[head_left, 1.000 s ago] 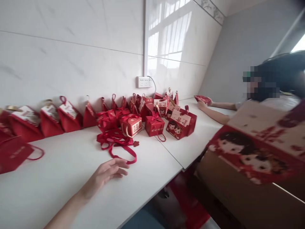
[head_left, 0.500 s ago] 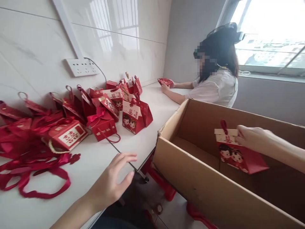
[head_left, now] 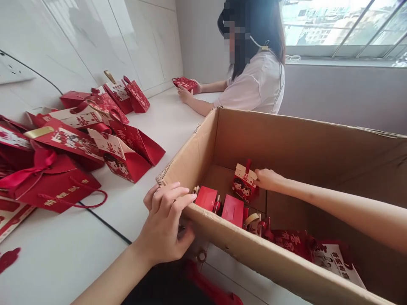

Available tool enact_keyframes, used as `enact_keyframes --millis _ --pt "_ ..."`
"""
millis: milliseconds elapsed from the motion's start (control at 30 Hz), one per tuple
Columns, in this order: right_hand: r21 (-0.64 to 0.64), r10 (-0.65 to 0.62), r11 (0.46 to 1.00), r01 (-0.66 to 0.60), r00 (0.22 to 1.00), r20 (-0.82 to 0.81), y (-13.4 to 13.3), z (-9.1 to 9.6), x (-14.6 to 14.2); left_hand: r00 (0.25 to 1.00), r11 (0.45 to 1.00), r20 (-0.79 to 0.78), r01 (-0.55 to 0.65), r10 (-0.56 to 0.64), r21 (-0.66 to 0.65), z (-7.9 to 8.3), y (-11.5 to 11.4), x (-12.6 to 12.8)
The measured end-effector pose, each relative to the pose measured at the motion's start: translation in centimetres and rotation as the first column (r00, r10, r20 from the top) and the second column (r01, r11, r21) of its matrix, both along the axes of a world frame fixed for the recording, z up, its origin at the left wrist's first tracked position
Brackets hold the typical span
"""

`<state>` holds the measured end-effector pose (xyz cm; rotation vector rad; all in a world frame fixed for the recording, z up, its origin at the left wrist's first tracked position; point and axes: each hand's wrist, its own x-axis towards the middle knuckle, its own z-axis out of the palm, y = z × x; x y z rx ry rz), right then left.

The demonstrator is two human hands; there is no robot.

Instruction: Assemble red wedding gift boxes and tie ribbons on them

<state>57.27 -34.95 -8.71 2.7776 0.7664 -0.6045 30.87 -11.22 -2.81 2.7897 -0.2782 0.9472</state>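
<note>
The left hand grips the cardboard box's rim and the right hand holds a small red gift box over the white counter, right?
Not quite. The left hand does grip the cardboard box rim, but the right hand holds the small red gift box inside that box, not over the white counter; the head view shows it.

The left hand sits low and close in, its bare forearm rising from below, fingers curled forward over the thumb in a clasp, while the right hand, beyond and to its right, stretches out on a long straight arm, fingertips pinched together.
</note>
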Motion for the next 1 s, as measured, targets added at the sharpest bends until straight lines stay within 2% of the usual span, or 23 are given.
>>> enact_keyframes --millis 67,167,300,400,467,533,633,667,733,800,833,867,933,1000 --pt "-0.023 -0.009 1.0 0.008 0.998 -0.063 -0.9 -1.5 -0.6 1.0 1.0 0.02 -0.001 0.002 -0.013 -0.3 -0.2 0.0" --pt "-0.039 -0.027 0.999 0.022 0.99 -0.14 -2.2 -2.7 -1.1 1.0 1.0 0.026 0.005 -0.005 -0.015 -0.5 -0.4 0.0" --pt "-0.049 -0.079 0.996 0.07 0.972 -0.221 -3.1 -3.2 -0.8 1.0 1.0 0.023 -0.006 0.007 -0.025 -0.7 -0.4 0.1" --pt "-0.008 -0.09 0.996 0.09 0.976 -0.197 -2.9 -3.2 0.0 1.0 1.0 0.029 -0.008 0.009 -0.021 -0.9 -0.2 0.1" --pt "0.059 -0.078 0.995 0.086 0.989 -0.127 -2.5 -2.6 0.7 1.0 1.0 0.025 0.001 -0.001 -0.012 -0.7 -0.1 0.0" --pt "0.132 -0.075 0.988 0.08 0.996 -0.046 -2.0 -1.2 1.6 1.0 0.999 -0.013 0.005 -0.005 -0.038 -0.1 -0.2 -0.3" --pt "0.325 -0.051 0.945 0.028 0.997 0.064 -0.9 3.0 2.3 0.992 0.987 -0.123 -0.043 0.024 -0.152 1.4 -1.2 -0.7" --pt "0.479 -0.016 0.877 -0.044 0.993 0.12 -0.4 4.8 2.1 0.987 0.978 -0.155 -0.082 0.052 -0.191 2.0 -1.6 -0.7" --pt "0.721 0.042 0.648 -0.246 0.957 0.288 0.7 8.6 0.7 0.977 0.953 -0.176 -0.162 0.119 -0.256 3.3 -2.5 -0.3" --pt "0.787 0.096 0.394 -0.475 0.873 0.478 1.7 12.3 -1.7 0.976 0.917 -0.133 -0.209 0.173 -0.339 4.5 -3.1 0.6" --pt "0.752 0.12 0.281 -0.597 0.799 0.589 2.1 14.0 -3.2 0.978 0.898 -0.098 -0.206 0.182 -0.389 5.0 -3.2 1.1" --pt "0.707 0.13 0.197 -0.679 0.733 0.668 2.4 15.3 -4.8 0.983 0.881 -0.074 -0.185 0.17 -0.436 5.4 -3.3 1.7" --pt "0.67 0.228 0.104 -0.735 0.674 0.703 2.7 17.2 -7.7 0.993 0.847 -0.088 -0.115 0.08 -0.519 6.1 -3.3 2.8" --pt "0.69 0.275 0.069 -0.721 0.678 0.681 2.7 17.9 -9.5 0.985 0.792 -0.166 -0.06 -0.052 -0.607 6.6 -3.2 3.5"
